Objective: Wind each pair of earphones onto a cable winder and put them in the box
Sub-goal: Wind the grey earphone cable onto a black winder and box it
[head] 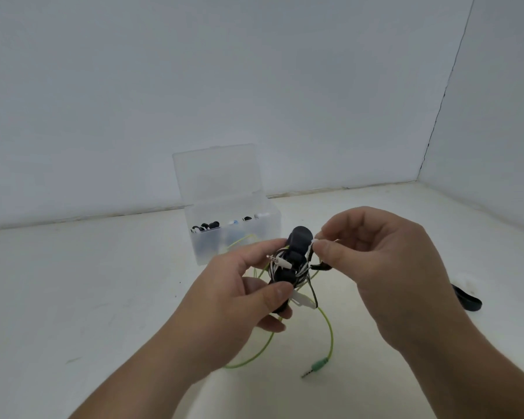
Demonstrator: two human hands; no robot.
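Nearest the camera, a green earphone cable [330, 331] lies in loose loops on the white table [103, 297], and its green plug [319, 365] rests on the surface between the two forearms.

Above it, the left hand [239, 294] grips a black cable winder [291, 267] off the table. The thumb is pressed on the winder's lower end and the fingers are curled round behind it. White earphones [300, 275] are wrapped in many turns round the winder's middle. Their white plug [280, 261] sticks out just beside the left forefinger, and a white piece of the set pokes out below the thumb. A thin black strand hangs from the bundle too.

The right hand [381, 267] is level with the winder's rounded top. Its thumb and forefinger are closed in a pinch on a short white end of the earphones, right beside the winder; the other fingers are curled loosely behind.

To the right, well apart from the hands, a flat black piece [466, 297] lies on the table.

Farther back, just behind the winder, stands a clear plastic box [273, 225] with its lid [215, 173] upright and open. Dark and white wound bundles sit inside, too small to tell apart. Beyond the box pale walls [254, 86] meet in a corner on the right
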